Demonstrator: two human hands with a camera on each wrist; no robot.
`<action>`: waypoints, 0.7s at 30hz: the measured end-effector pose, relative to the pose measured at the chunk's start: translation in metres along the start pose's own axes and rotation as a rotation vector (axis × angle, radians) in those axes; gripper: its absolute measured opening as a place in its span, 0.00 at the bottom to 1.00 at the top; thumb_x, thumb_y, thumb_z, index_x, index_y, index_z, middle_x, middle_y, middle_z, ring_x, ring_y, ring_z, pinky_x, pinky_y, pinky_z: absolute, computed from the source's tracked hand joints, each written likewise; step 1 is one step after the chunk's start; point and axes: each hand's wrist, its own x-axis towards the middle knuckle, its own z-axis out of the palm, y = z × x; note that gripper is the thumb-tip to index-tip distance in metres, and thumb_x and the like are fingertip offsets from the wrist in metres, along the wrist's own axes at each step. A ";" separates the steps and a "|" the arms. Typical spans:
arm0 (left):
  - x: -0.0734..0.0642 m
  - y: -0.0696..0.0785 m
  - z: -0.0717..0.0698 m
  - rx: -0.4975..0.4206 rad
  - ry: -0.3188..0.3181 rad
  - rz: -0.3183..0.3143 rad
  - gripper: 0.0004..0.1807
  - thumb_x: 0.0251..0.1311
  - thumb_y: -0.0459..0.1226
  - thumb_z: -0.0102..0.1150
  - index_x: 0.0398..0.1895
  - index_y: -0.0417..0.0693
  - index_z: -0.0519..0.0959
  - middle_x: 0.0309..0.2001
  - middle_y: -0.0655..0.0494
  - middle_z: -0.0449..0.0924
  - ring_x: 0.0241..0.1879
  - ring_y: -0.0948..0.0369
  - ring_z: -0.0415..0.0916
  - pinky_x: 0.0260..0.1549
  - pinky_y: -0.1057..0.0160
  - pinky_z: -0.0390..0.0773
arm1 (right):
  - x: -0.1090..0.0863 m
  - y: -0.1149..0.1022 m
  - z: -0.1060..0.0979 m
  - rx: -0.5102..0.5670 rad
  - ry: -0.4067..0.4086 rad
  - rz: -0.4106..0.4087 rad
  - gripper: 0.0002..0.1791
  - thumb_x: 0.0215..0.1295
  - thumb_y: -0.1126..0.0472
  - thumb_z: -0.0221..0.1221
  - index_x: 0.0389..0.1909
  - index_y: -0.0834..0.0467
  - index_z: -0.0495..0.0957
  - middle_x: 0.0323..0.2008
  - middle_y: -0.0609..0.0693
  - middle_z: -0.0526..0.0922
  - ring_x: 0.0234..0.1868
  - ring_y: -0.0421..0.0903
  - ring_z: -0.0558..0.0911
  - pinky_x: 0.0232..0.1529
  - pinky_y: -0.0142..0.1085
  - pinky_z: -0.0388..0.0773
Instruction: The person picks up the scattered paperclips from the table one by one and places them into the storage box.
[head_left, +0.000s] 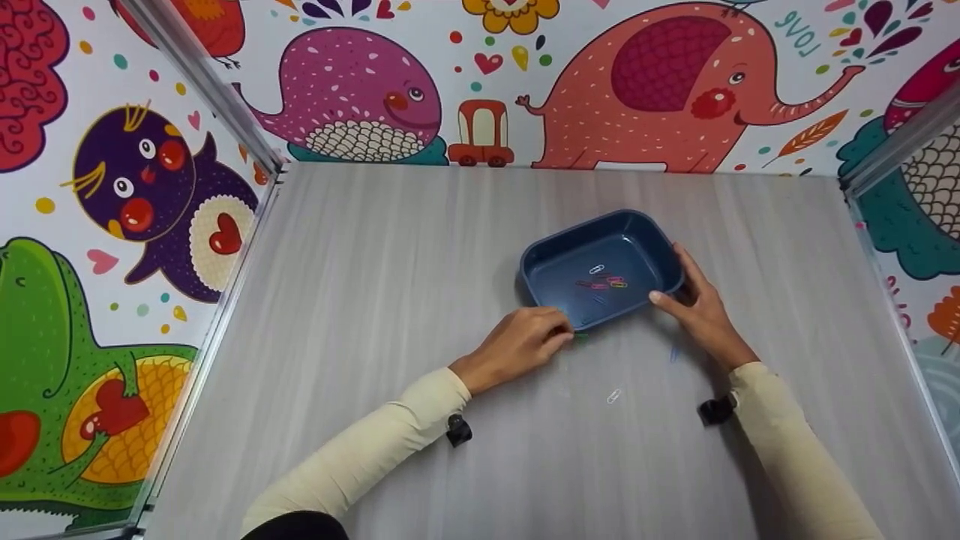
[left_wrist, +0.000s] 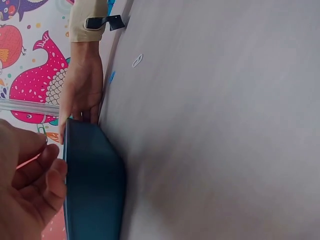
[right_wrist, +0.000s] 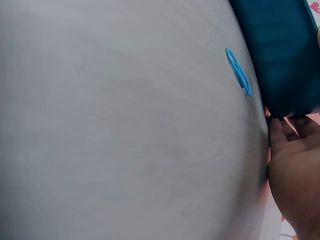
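Observation:
A dark blue rectangular tray [head_left: 540, 281] lies tilted a little on the table, with several coloured paper clips [head_left: 598, 286] spread on its floor. At the tray's near left corner, my left hand [head_left: 517, 345] pinches a green paper clip [left_wrist: 42, 130] between thumb and fingertips, close to the rim. My right hand [head_left: 701, 311] grips the tray's right end, thumb over the rim and fingers along the outer wall. Outside the tray, a blue paper clip [right_wrist: 238, 72] lies near the right hand, and a white paper clip [head_left: 614, 396] lies closer to me.
The grey wood-grain table [head_left: 375, 300] is bounded by printed panels at the back and sides. Metal rails [head_left: 202, 360] run along its left edge. A black wrist camera [head_left: 718, 410] sits on the right sleeve, another wrist camera [head_left: 458, 430] on the left.

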 end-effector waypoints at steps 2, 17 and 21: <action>0.002 -0.001 -0.002 -0.013 -0.003 -0.005 0.06 0.78 0.34 0.66 0.43 0.43 0.90 0.40 0.54 0.90 0.39 0.62 0.85 0.44 0.64 0.84 | 0.000 0.000 0.000 0.002 -0.002 -0.005 0.52 0.78 0.61 0.68 0.91 0.45 0.47 0.90 0.52 0.49 0.87 0.58 0.54 0.71 0.18 0.60; 0.018 -0.009 -0.011 -0.044 -0.027 -0.022 0.05 0.77 0.32 0.67 0.41 0.42 0.90 0.39 0.51 0.89 0.39 0.61 0.85 0.42 0.67 0.83 | 0.000 -0.001 0.000 -0.002 -0.003 -0.014 0.51 0.79 0.61 0.68 0.91 0.44 0.47 0.90 0.53 0.49 0.87 0.60 0.55 0.69 0.18 0.61; 0.023 -0.011 -0.012 -0.035 -0.036 -0.029 0.06 0.77 0.32 0.66 0.41 0.41 0.90 0.39 0.51 0.89 0.39 0.61 0.84 0.42 0.66 0.82 | 0.000 -0.001 0.000 -0.007 -0.003 -0.011 0.51 0.79 0.61 0.68 0.91 0.44 0.47 0.90 0.53 0.49 0.87 0.60 0.55 0.69 0.18 0.61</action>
